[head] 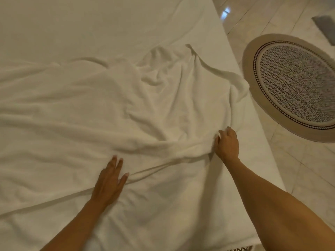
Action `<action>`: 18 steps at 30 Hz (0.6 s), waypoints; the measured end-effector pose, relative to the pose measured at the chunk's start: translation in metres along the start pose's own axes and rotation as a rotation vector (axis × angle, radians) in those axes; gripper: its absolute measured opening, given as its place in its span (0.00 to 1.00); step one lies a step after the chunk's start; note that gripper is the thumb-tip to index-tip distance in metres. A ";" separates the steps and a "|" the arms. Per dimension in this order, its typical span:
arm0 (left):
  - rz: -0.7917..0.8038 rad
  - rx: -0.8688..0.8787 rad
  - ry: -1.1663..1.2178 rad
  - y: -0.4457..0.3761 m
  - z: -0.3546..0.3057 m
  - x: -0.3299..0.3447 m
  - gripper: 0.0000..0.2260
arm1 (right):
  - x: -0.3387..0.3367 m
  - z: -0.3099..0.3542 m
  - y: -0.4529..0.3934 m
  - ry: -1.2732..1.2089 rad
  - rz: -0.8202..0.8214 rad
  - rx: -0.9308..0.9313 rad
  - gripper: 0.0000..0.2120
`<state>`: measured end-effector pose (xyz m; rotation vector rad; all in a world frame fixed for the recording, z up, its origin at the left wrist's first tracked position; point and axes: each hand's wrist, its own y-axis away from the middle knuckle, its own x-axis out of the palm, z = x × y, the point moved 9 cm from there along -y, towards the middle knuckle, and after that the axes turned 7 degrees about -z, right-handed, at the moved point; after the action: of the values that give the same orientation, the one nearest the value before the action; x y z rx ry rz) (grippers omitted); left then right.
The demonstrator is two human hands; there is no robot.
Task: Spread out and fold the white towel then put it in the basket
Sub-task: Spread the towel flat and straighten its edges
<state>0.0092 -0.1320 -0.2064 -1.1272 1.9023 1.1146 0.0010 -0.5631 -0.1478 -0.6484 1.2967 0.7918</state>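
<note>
While the white towel (154,105) lies rumpled across a white-sheeted bed (90,24), its right corner near the mattress edge, the left hand (108,183) rests flat on its near hem, fingers straight. The right hand (227,144) has its grip closed on a bunched fold of towel. On the tiled floor (299,169) beside the bed lies an oval patterned rug (293,84); a grey object (326,26) sits beyond it.
</note>
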 end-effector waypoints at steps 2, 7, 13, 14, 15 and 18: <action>0.006 -0.003 -0.034 -0.007 -0.025 0.023 0.50 | 0.001 -0.016 -0.019 -0.107 0.003 0.102 0.15; 0.009 -0.094 -0.126 -0.009 -0.036 0.047 0.46 | 0.005 -0.054 -0.057 -0.358 0.023 0.425 0.18; 0.000 -0.094 -0.152 -0.011 -0.033 0.048 0.47 | 0.014 -0.083 -0.083 -0.424 0.004 0.666 0.19; 0.006 -0.100 -0.155 -0.010 -0.034 0.048 0.47 | 0.016 -0.087 -0.085 -0.460 0.012 0.707 0.21; 0.013 -0.106 -0.158 -0.010 -0.035 0.049 0.46 | 0.018 -0.091 -0.087 -0.509 0.015 0.758 0.23; 0.025 -0.122 -0.170 -0.009 -0.033 0.052 0.45 | 0.020 -0.104 -0.089 -0.676 -0.005 0.927 0.25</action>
<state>-0.0079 -0.1824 -0.2390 -1.0405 1.7413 1.3119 0.0145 -0.6948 -0.1863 0.3455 0.8786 0.2783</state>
